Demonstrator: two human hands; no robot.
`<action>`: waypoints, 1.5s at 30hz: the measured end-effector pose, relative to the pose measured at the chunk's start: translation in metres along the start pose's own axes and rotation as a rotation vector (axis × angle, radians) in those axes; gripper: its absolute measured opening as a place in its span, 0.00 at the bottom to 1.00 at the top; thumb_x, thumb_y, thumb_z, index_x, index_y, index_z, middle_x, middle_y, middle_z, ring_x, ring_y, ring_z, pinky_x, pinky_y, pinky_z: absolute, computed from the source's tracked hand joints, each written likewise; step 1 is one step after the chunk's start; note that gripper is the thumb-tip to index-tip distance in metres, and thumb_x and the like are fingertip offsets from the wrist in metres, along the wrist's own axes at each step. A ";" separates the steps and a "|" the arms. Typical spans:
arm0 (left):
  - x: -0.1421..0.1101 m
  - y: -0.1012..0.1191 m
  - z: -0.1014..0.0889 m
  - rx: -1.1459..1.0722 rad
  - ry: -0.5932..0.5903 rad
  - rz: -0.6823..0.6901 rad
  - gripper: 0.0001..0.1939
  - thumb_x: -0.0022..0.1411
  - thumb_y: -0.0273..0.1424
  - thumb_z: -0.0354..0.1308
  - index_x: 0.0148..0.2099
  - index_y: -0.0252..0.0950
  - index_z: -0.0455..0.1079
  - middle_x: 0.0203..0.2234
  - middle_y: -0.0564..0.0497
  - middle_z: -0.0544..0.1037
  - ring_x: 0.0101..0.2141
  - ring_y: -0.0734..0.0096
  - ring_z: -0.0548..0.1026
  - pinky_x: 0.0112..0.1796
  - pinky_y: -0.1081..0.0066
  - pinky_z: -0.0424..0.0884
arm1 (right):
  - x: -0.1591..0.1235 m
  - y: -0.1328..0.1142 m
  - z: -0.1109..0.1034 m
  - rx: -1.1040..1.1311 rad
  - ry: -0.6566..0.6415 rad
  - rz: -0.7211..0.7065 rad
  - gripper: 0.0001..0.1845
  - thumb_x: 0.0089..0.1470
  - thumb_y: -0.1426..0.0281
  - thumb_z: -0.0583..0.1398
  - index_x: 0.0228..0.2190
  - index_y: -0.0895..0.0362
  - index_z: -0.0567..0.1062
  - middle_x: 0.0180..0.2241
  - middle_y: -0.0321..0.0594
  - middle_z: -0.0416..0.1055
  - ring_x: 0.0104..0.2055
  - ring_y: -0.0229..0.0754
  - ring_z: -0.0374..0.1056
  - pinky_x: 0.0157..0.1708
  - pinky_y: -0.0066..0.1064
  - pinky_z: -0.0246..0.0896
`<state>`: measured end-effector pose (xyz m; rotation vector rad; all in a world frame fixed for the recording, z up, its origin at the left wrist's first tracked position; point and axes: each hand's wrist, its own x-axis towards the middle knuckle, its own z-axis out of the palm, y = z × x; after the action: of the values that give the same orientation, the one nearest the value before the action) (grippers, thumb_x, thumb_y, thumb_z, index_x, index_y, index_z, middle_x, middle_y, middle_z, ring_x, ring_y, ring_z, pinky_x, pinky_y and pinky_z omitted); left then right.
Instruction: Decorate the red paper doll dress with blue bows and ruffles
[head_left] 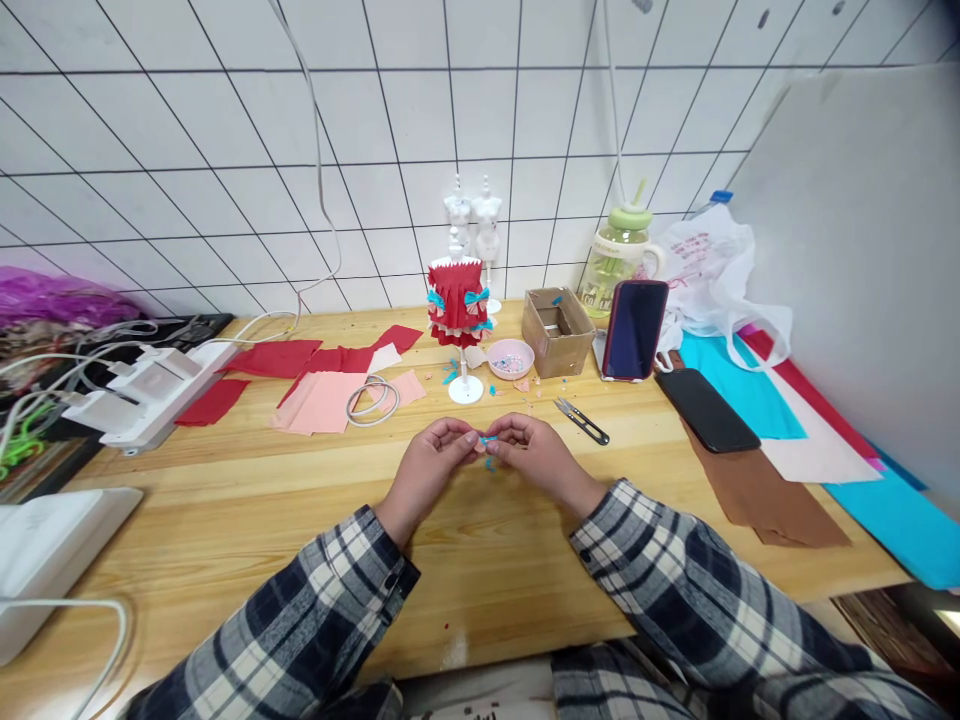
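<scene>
My left hand (pixel 429 466) and my right hand (pixel 538 455) meet above the middle of the wooden table (pixel 225 520), fingertips pinched together. Between them is a tiny turquoise piece (pixel 489 440), held by both hands; a second turquoise scrap lies just under it. Behind my hands stands a small mannequin (pixel 459 300) on a white stand, wearing a red pleated paper dress with turquoise bows. Two bare white mannequins (pixel 474 215) stand behind it by the tiled wall.
Thread snips (pixel 582 421) lie right of my hands. A pink bowl of beads (pixel 510 358), a cardboard box (pixel 558 330), a propped phone (pixel 634 328), a flat phone (pixel 706 410), red and pink paper pieces (pixel 322 385), a white cable coil (pixel 372 400), coloured sheets (pixel 787 440) and a green bottle (pixel 616 255) surround them.
</scene>
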<state>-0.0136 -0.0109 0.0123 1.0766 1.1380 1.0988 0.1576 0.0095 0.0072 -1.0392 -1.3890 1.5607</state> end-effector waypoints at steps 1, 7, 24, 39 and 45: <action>-0.001 0.002 0.000 0.157 0.012 0.117 0.13 0.54 0.36 0.64 0.39 0.35 0.69 0.35 0.48 0.76 0.37 0.68 0.76 0.42 0.65 0.72 | 0.000 0.000 0.000 -0.003 0.007 0.000 0.15 0.42 0.63 0.66 0.33 0.58 0.74 0.26 0.35 0.71 0.28 0.35 0.66 0.28 0.28 0.61; -0.005 0.015 -0.009 0.972 0.021 0.679 0.08 0.54 0.36 0.63 0.37 0.40 0.73 0.43 0.46 0.73 0.47 0.59 0.69 0.50 0.58 0.63 | 0.000 0.000 -0.002 -0.040 0.014 -0.016 0.16 0.44 0.63 0.66 0.34 0.58 0.73 0.28 0.36 0.73 0.28 0.35 0.65 0.28 0.27 0.60; -0.007 0.010 -0.004 0.742 0.031 0.393 0.04 0.56 0.32 0.60 0.34 0.41 0.75 0.29 0.51 0.80 0.32 0.64 0.75 0.38 0.69 0.66 | -0.003 -0.003 0.001 -0.020 0.043 0.034 0.24 0.44 0.66 0.65 0.44 0.55 0.66 0.25 0.31 0.70 0.25 0.35 0.65 0.25 0.27 0.63; -0.003 0.006 0.004 0.266 0.030 0.101 0.11 0.52 0.37 0.64 0.33 0.35 0.75 0.29 0.48 0.79 0.32 0.66 0.75 0.36 0.70 0.69 | -0.004 -0.004 0.004 0.076 0.050 0.130 0.23 0.42 0.66 0.66 0.41 0.55 0.66 0.26 0.32 0.72 0.25 0.35 0.67 0.21 0.26 0.65; -0.002 0.007 0.004 0.128 0.006 0.000 0.13 0.49 0.38 0.67 0.34 0.34 0.75 0.30 0.49 0.78 0.32 0.69 0.73 0.36 0.72 0.68 | -0.004 -0.004 0.004 0.105 0.028 0.140 0.20 0.41 0.63 0.67 0.36 0.57 0.71 0.27 0.34 0.71 0.28 0.36 0.67 0.22 0.26 0.66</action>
<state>-0.0101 -0.0126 0.0200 1.1730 1.2261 1.0404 0.1554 0.0045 0.0122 -1.1101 -1.2240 1.6947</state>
